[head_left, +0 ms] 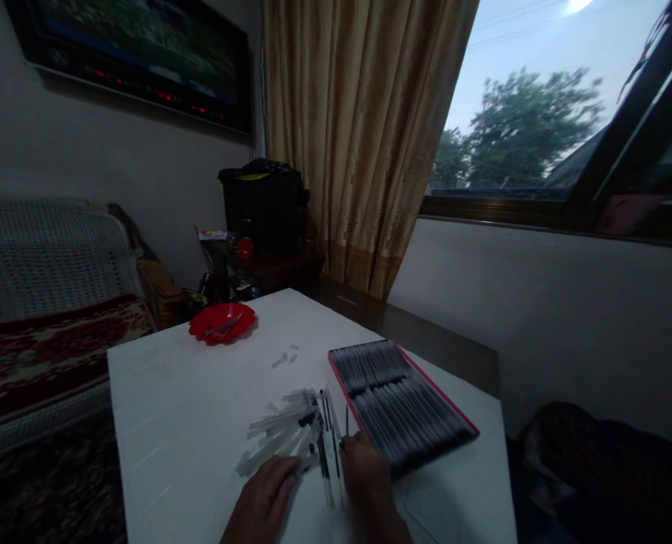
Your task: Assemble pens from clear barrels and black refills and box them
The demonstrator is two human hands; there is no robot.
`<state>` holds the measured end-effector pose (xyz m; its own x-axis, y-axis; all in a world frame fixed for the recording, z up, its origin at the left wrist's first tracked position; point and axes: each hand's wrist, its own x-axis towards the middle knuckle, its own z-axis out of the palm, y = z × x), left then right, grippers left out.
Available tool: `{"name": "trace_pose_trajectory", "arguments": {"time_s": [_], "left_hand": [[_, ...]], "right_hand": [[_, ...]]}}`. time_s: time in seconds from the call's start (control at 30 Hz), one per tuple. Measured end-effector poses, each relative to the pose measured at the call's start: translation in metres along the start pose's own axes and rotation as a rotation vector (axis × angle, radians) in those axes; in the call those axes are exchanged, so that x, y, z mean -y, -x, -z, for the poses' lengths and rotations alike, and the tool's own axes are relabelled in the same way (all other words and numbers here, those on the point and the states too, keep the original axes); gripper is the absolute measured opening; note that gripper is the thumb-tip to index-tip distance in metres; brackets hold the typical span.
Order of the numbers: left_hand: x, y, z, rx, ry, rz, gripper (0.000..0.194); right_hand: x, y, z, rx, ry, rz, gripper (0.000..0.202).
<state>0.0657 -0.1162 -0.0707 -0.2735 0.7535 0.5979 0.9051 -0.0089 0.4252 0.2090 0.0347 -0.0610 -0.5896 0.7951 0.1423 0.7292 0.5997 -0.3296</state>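
Observation:
My right hand (pixel 366 470) is closed, with a thin black pen refill (pixel 347 420) standing up from its fingertips. It is beside the left edge of a flat box (pixel 412 404) packed with rows of slim, pale, dark-tipped pens. My left hand (pixel 264 495) rests low over the table with its fingers drawn together. Its fingertips are at the near end of a loose pile of translucent pen tubes (pixel 276 427); what they pinch is too dim to make out. Between both hands several slim black-and-clear refills (pixel 325 446) lie side by side.
The white table (pixel 182 408) carries a red scalloped plate (pixel 222 325) with thin sticks in it, far left. A few small clear pieces (pixel 286 357) lie mid-table. Beyond are a wicker sofa (pixel 46 257), a dark side stand (pixel 267 261), a curtain (pixel 358 136) and a window.

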Motion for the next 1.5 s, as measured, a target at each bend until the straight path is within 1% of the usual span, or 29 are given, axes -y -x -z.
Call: {"name": "trace_pose_trajectory", "arguments": {"time_s": [0.1, 0.17, 0.23, 0.27, 0.33, 0.37, 0.4, 0.47, 0.53, 0.67, 0.83, 1.07, 1.13, 1.23, 1.33, 1.5], "left_hand": [[-0.004, -0.005, 0.003, 0.037, 0.061, -0.013, 0.031], [-0.005, -0.006, 0.004, 0.041, 0.077, -0.010, 0.030], [-0.004, -0.006, 0.004, 0.048, 0.082, -0.003, 0.029], [-0.004, -0.006, 0.003, 0.056, 0.084, 0.002, 0.028], [-0.004, -0.004, 0.002, 0.078, 0.092, 0.019, 0.027], [-0.004, -0.004, 0.002, 0.089, 0.098, 0.026, 0.027], [-0.005, -0.004, 0.002, 0.097, 0.106, 0.032, 0.026], [-0.006, -0.004, 0.002, 0.107, 0.121, 0.032, 0.026], [-0.007, -0.005, 0.003, 0.113, 0.132, 0.025, 0.026], [-0.008, -0.006, 0.004, 0.110, 0.121, 0.014, 0.027], [-0.011, -0.007, 0.007, 0.083, 0.101, -0.021, 0.029], [-0.012, -0.007, 0.007, 0.118, 0.133, -0.004, 0.027], [-0.011, -0.006, 0.006, 0.129, 0.128, -0.001, 0.027], [-0.010, -0.004, 0.005, 0.142, 0.128, -0.012, 0.028], [-0.010, -0.004, 0.006, 0.155, 0.129, -0.011, 0.028], [-0.012, -0.005, 0.006, 0.141, 0.120, -0.002, 0.027]], "right_hand": [[0.002, 0.000, 0.002, 0.006, -0.033, -0.040, 0.028], [0.000, 0.002, 0.002, -0.067, -0.151, -0.027, 0.026], [-0.002, 0.007, -0.001, -0.131, -0.388, 0.009, 0.022], [-0.003, 0.010, -0.003, -0.133, -0.540, 0.022, 0.019], [-0.003, 0.016, -0.008, -0.088, -0.842, 0.023, 0.016], [-0.002, 0.019, -0.009, -0.057, -0.966, 0.008, 0.019], [-0.001, 0.021, -0.009, -0.032, -1.060, -0.009, 0.024], [0.002, 0.024, -0.008, -0.013, -1.164, -0.028, 0.030], [0.004, 0.024, -0.004, -0.013, -1.178, -0.018, 0.032], [0.006, 0.025, 0.001, -0.039, -1.108, 0.028, 0.026], [0.005, 0.027, -0.003, -0.073, -1.033, 0.080, 0.021], [0.004, 0.028, -0.002, -0.148, -0.927, 0.142, 0.013], [0.004, 0.028, 0.000, -0.145, -0.882, 0.178, 0.011], [0.004, 0.028, 0.002, -0.132, -0.817, 0.219, 0.014], [0.003, 0.028, 0.002, -0.137, -0.792, 0.217, 0.016], [0.004, 0.030, 0.002, -0.117, -0.781, 0.209, 0.017]]}}
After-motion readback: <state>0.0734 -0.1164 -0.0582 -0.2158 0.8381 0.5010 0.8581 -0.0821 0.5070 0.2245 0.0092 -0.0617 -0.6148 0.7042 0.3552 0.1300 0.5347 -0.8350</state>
